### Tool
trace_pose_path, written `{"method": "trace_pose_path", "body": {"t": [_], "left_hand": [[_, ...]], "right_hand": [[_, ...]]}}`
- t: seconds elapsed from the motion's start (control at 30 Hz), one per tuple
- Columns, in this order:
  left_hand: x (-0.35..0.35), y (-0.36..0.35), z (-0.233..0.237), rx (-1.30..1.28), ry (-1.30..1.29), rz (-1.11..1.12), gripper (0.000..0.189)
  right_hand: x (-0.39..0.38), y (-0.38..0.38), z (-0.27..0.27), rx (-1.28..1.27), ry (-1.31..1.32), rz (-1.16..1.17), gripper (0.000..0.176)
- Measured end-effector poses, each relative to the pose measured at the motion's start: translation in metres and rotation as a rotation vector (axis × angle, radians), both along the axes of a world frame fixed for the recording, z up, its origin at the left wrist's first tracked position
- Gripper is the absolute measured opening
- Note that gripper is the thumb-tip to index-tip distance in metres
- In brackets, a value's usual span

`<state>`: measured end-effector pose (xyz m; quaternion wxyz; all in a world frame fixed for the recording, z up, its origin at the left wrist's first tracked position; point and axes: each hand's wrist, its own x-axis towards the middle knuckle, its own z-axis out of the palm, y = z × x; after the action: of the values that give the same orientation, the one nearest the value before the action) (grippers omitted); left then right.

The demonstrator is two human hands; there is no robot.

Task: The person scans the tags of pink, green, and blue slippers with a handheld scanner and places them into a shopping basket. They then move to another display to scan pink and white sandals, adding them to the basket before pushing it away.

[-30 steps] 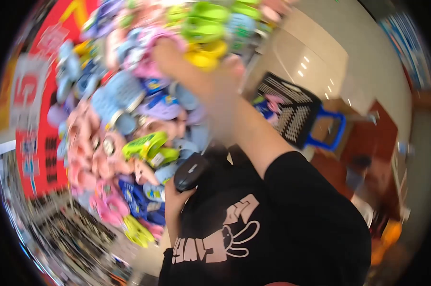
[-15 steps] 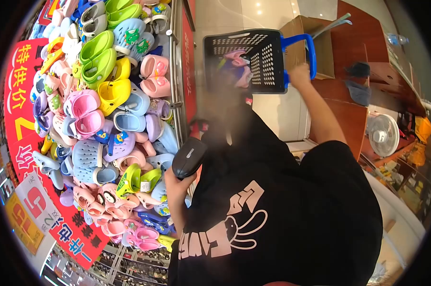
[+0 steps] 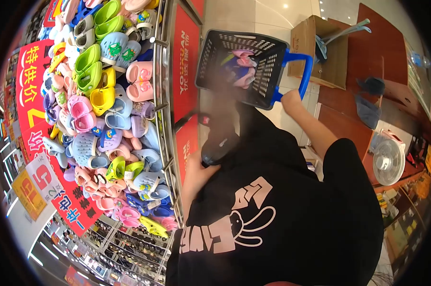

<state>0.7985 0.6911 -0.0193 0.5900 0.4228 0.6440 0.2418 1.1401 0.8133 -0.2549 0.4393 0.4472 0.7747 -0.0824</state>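
One basket [image 3: 265, 71], one handheld scanner [image 3: 218, 147], one cardboard box [image 3: 307, 43], one fan [image 3: 388, 162], clogs [image 3: 105, 105] beyond counting.

The basket [image 3: 268, 81] is black perforated plastic with a glossy blue plastic handle [image 3: 299, 71], and the scanner [image 3: 218, 145] is black plastic with a dull sheen. The clogs [image 3: 101, 100] look like smooth, matt foam plastic behind a shiny metal wire rack [image 3: 164, 109]. The box [image 3: 320, 52] is matt brown cardboard, and the floor [image 3: 272, 19] is glossy tile.
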Motion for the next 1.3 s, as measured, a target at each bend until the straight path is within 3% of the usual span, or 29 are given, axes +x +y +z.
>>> {"method": "trace_pose_path", "body": {"t": [0.3, 0.43, 0.73, 0.8, 1.0, 1.07, 1.1, 1.2, 1.3], "left_hand": [[0.039, 0.029, 0.017, 0.000, 0.086, 0.035, 0.040], [0.048, 0.052, 0.014, 0.033, 0.099, -0.046, 0.043], [0.054, 0.129, -0.010, 0.012, 0.130, -0.274, 0.054], [0.053, 0.152, -0.013, 0.006, 0.131, -0.301, 0.055], [0.036, 0.237, -0.025, 0.108, 0.114, -0.292, 0.053], [0.028, 0.269, -0.021, 0.021, 0.116, -0.262, 0.047], [0.024, 0.282, -0.029, 0.107, 0.109, -0.218, 0.054], [0.013, 0.335, -0.024, 0.084, 0.063, -0.188, 0.048], [0.014, 0.379, -0.030, 0.033, 0.189, -0.287, 0.044]], "right_hand": [[-0.054, 0.013, 0.012, -0.191, 0.226, -0.216, 0.022], [-0.069, 0.042, 0.012, -0.177, 0.257, -0.151, 0.022], [-0.089, 0.147, 0.031, -0.091, 0.222, -0.238, 0.023], [-0.081, 0.183, 0.033, -0.094, 0.093, -0.326, 0.023], [-0.008, 0.291, -0.015, -0.066, -0.168, -0.293, 0.016], [0.011, 0.320, -0.018, -0.056, -0.192, -0.303, 0.014], [0.022, 0.332, -0.022, -0.033, -0.184, -0.294, 0.013], [0.049, 0.377, -0.037, 0.033, -0.134, -0.263, 0.012], [0.060, 0.402, -0.038, 0.041, -0.172, -0.243, 0.016]]}}
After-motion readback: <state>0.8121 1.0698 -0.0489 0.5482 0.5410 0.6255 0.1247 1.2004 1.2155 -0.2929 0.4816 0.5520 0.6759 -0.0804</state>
